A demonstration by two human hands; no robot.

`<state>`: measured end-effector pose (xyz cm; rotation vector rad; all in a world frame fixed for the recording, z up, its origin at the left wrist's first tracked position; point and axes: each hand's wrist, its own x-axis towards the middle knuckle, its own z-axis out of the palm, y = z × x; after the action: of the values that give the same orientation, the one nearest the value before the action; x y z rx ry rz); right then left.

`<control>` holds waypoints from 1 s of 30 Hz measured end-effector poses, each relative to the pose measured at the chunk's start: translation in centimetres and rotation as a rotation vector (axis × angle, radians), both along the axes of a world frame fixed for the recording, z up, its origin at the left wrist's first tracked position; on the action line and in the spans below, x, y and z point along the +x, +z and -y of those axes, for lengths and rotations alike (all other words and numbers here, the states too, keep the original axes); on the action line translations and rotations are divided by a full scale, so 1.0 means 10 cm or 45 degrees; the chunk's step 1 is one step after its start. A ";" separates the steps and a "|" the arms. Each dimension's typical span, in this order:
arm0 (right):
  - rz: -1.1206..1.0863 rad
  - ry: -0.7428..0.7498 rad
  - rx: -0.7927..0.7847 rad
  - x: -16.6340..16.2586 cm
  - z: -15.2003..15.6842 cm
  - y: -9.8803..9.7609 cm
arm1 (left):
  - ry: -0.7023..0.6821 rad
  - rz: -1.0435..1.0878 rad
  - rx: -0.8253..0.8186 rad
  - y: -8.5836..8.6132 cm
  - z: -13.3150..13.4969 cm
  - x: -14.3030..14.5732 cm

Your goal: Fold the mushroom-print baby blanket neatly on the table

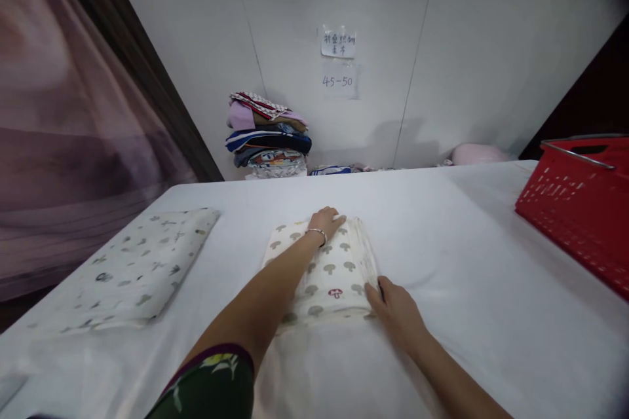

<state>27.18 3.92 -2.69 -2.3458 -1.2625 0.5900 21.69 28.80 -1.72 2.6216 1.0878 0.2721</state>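
A folded white cloth (330, 268) with grey-brown mushroom prints and one red mushroom lies flat in the middle of the table. My left hand (325, 218), a bracelet at its wrist, reaches across the cloth and is closed at its far edge; the fingertips are partly hidden. At the near right corner, my right hand (393, 306) grips the layered edge, thumb on top and the other fingers mostly out of sight. Part of the cloth's left side is behind my left forearm.
Another folded white cloth (142, 268) with small dark prints lies at the left of the white-covered table (472, 262). A red basket (580, 203) stands at the right. Beyond the far edge are a stack of folded clothes (268, 137) and a pink item (479, 153) by the wall.
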 end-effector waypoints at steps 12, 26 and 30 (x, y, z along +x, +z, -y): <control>0.026 -0.002 -0.010 0.00 0.00 -0.08 | -0.494 0.217 0.197 0.19 0.57 -0.31; 0.057 0.003 0.038 0.00 0.01 -0.07 | 0.216 -0.276 -0.304 0.31 0.55 0.25; 0.061 0.008 0.047 0.00 0.01 -0.08 | 0.225 -0.267 -0.340 0.32 0.56 0.27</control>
<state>27.22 3.85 -3.51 -2.3397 -1.2909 0.5110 24.41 23.22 1.44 2.3587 1.3262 -0.1095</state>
